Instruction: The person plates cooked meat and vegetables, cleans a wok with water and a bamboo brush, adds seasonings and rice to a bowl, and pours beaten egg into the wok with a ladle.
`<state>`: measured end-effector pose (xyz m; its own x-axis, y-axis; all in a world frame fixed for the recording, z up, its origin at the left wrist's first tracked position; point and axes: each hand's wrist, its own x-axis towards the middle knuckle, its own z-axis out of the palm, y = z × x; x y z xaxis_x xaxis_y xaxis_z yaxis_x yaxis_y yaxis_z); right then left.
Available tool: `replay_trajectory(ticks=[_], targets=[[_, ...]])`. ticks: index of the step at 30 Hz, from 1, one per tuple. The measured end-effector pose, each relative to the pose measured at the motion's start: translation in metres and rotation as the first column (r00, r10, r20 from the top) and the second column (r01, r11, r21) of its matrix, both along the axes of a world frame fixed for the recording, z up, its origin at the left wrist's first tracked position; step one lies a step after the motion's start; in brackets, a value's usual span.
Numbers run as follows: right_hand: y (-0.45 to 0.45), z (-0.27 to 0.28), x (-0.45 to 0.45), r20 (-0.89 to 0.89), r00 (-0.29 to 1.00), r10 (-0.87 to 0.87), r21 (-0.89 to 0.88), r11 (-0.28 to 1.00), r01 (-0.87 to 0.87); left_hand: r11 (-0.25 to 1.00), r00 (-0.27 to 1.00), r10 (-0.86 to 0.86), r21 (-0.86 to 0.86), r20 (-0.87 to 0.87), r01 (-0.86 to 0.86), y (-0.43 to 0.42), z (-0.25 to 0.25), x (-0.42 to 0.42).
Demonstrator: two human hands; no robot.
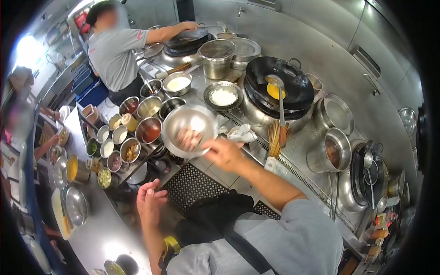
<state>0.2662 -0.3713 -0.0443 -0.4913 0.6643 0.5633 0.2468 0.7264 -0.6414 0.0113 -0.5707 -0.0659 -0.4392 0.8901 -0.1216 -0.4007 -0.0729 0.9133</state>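
In the middle of the view my right hand (224,155) is closed on the rim of a steel bowl (170,121). Pale pinkish pieces (189,137), which look like meat, lie in the bowl. My left hand (152,199) is raised below it with loosely bent fingers apart, holding nothing. Beyond the bowl, a black wok (256,73) on a burner contains something yellow (275,90), and a ladle (281,110) rests in it. White rice-like food (223,96) fills a perforated bowl near the wok. A crumpled white cloth (243,134) lies just past my right hand.
Several small containers, including a pot of red sauce (149,130), crowd the counter on my left. A bamboo brush (276,137) and a steel pot (316,153) stand to the right. A co-worker (112,59) reaches toward another wok (185,39) at the back.
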Motion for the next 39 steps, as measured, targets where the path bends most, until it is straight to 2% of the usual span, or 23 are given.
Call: replay_trajectory(ticks=[3, 6, 7, 10, 11, 13, 14, 15, 16, 17, 19, 21, 22, 23, 25, 27, 29, 31, 32, 34, 35, 36, 39], targets=[[0.071, 0.022, 0.051, -0.13, 0.951, -0.279, -0.246, 0.939, 0.242, 0.997, 0.996, -0.061, -0.048, -0.072, 0.057, 0.018, -0.004, 0.01], [0.156, 0.011, 0.1, -0.278, 0.806, -0.523, -0.568, 0.766, 0.301, 0.995, 0.995, -0.067, -0.079, -0.067, 0.062, 0.019, -0.004, 0.022], [0.178, 0.007, 0.115, -0.338, 0.726, -0.599, -0.683, 0.687, 0.249, 0.995, 0.997, -0.06, -0.088, -0.057, 0.055, 0.015, -0.006, 0.023], [0.241, -0.022, 0.165, -0.568, 0.426, -0.704, -0.816, 0.548, -0.182, 0.988, 1.0, -0.007, -0.155, -0.026, 0.003, 0.0, -0.019, 0.018], [0.26, -0.034, 0.178, -0.582, 0.29, -0.76, -0.805, 0.487, -0.34, 0.985, 1.0, 0.011, -0.174, -0.012, -0.013, -0.006, -0.022, 0.015], [0.278, -0.044, 0.195, -0.61, 0.147, -0.779, -0.728, 0.478, -0.491, 0.979, 0.999, 0.046, -0.199, -0.025, -0.05, -0.014, -0.024, 0.013], [0.284, -0.049, 0.201, -0.622, 0.091, -0.778, -0.705, 0.506, -0.497, 0.976, 0.998, 0.061, -0.209, -0.026, -0.065, -0.02, -0.023, 0.014], [0.292, -0.06, 0.214, -0.723, 0.041, -0.69, -0.546, 0.534, -0.646, 0.971, 0.995, 0.093, -0.218, -0.028, -0.096, -0.029, -0.023, 0.012], [0.293, -0.072, 0.222, -0.944, 0.054, -0.327, -0.232, 0.536, -0.812, 0.965, 0.993, 0.114, -0.235, -0.031, -0.118, -0.033, -0.022, 0.009], [0.324, -0.106, 0.252, -0.914, 0.071, -0.399, -0.324, 0.616, -0.718, 0.962, 0.991, 0.118, -0.24, -0.056, -0.128, -0.039, -0.027, 0.003], [0.322, -0.092, 0.245, -0.789, 0.085, -0.609, -0.552, 0.641, -0.533, 0.958, 0.989, 0.136, -0.248, -0.058, -0.146, -0.047, -0.024, -0.001], [0.411, -0.147, 0.296, -0.917, 0.329, -0.228, -0.392, 0.676, -0.624, 0.961, 0.99, 0.122, -0.239, -0.076, -0.137, -0.061, -0.034, -0.005], [0.331, -0.076, 0.22, -0.814, 0.446, -0.372, -0.561, 0.699, -0.443, 0.959, 0.988, 0.136, -0.24, -0.079, -0.151, -0.067, -0.037, -0.009], [0.325, -0.062, 0.2, -0.877, 0.475, -0.079, -0.39, 0.694, -0.605, 0.961, 0.991, 0.119, -0.245, -0.064, -0.131, -0.073, -0.039, -0.008], [0.285, -0.048, 0.123, -0.68, 0.727, -0.1, -0.611, 0.625, -0.486, 0.957, 0.988, 0.123, -0.254, -0.088, -0.142, -0.081, -0.051, -0.008], [0.154, -0.007, -0.008, -0.596, 0.795, -0.107, -0.598, 0.72, -0.352, 0.97, 0.991, 0.064, -0.225, -0.118, -0.089, -0.093, -0.058, -0.013], [0.099, -0.054, -0.081, -0.291, 0.92, 0.262, -0.516, 0.767, -0.382, 0.976, 0.991, 0.01, -0.213, -0.134, -0.039, -0.107, -0.054, -0.013], [-0.01, -0.054, -0.157, -0.083, 0.883, 0.462, -0.597, 0.686, -0.415, 0.979, 0.99, -0.03, -0.204, -0.138, 0.001, -0.126, -0.055, -0.011], [-0.058, -0.046, -0.181, 0.2, 0.806, 0.556, -0.539, 0.75, -0.383, 0.981, 0.987, -0.046, -0.196, -0.152, 0.016, -0.137, -0.057, -0.009], [-0.121, -0.084, -0.224, 0.124, 0.647, 0.752, -0.55, 0.595, -0.586, 0.981, 0.981, -0.071, -0.189, -0.18, 0.036, -0.157, -0.052, -0.012], [-0.143, -0.106, -0.247, 0.181, 0.576, 0.797, -0.496, 0.58, -0.647, 0.981, 0.98, -0.057, -0.191, -0.192, 0.019, -0.167, -0.055, -0.012], [-0.177, -0.082, -0.263, 0.201, 0.513, 0.835, -0.433, 0.545, -0.718, 0.984, 0.982, -0.052, -0.176, -0.18, 0.02, -0.178, -0.054, -0.014], [-0.234, -0.092, -0.316, 0.296, 0.406, 0.865, -0.358, 0.495, -0.792, 0.975, 0.997, 0.002, -0.222, -0.079, -0.019, -0.206, -0.051, -0.016]])
